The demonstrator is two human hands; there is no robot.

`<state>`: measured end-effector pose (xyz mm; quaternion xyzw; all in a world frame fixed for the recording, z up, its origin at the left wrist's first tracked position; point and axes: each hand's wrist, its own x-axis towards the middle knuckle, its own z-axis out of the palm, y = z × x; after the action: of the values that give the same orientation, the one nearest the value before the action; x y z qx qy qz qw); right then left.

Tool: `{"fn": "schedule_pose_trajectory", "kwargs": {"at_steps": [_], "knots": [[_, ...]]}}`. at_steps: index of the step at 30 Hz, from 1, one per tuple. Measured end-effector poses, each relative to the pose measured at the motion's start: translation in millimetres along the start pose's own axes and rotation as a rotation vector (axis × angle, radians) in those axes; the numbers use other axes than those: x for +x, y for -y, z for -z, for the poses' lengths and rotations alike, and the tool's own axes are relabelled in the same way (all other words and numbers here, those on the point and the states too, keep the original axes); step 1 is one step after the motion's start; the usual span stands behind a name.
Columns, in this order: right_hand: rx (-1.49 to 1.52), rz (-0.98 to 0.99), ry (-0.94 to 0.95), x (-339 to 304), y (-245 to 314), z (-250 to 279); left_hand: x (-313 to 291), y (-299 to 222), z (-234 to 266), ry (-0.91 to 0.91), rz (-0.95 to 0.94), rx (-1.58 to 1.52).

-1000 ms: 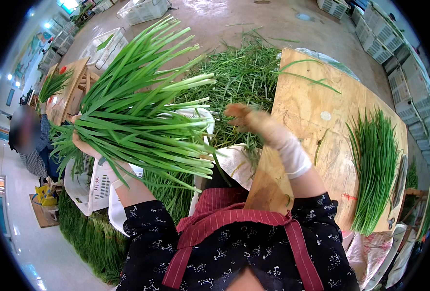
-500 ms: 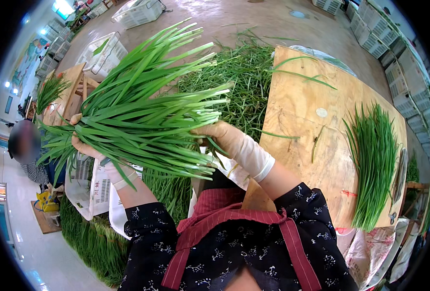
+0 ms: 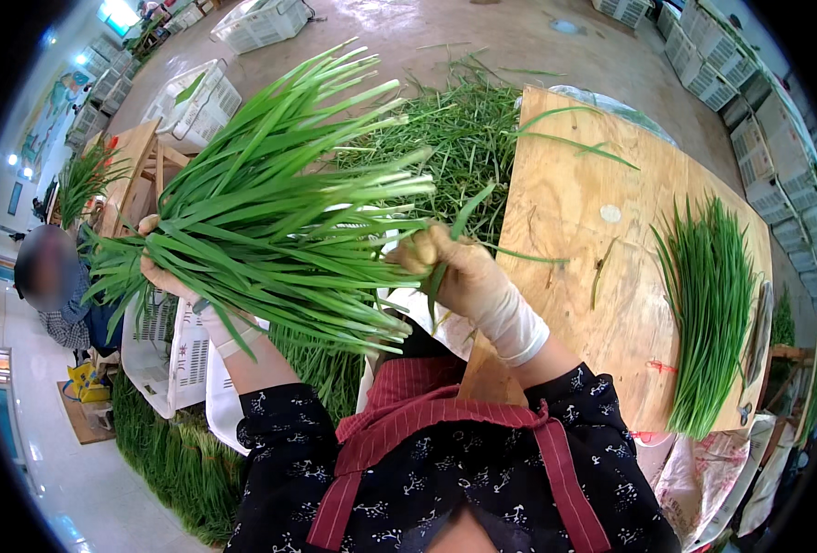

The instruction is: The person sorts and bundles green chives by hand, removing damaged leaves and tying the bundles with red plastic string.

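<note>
The left hand (image 3: 167, 276) clamps the green bundle (image 3: 279, 217) at its leafy left end; the long axis runs left to right, pale ends (image 3: 397, 187) nearer the right hand (image 3: 464, 276), whose curled fingers pinch a loose blade (image 3: 470, 212) (partly hidden there).

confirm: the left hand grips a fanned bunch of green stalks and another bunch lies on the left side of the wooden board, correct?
One slip: the head view shows the other bunch on the right side of the wooden board; the left hand does grip the fanned bunch.
</note>
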<state>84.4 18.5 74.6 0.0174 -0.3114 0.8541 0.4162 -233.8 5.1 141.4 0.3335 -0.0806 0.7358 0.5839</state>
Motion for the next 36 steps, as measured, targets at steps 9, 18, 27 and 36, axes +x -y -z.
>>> {"fn": "schedule_pose_trajectory", "kwargs": {"at_steps": [9, 18, 27, 36], "knots": [[-0.283, 0.278, -0.368, -48.0, 77.2, 20.7, -8.5, -13.3, 15.0, -0.154, -0.195, 0.142], [-0.966, -0.296, -0.32, 10.5, 77.1, 63.0, -13.8, -25.2, 21.0, -0.376, -0.298, 0.43], [-0.227, -0.263, -0.3, 19.5, 17.0, 11.3, -6.5, -13.1, 30.5, -0.382, -0.32, 0.445], [-0.773, -0.187, -0.091, -12.3, 65.6, 35.4, -18.0, -24.7, 37.7, -0.415, -0.28, 0.33]]}}
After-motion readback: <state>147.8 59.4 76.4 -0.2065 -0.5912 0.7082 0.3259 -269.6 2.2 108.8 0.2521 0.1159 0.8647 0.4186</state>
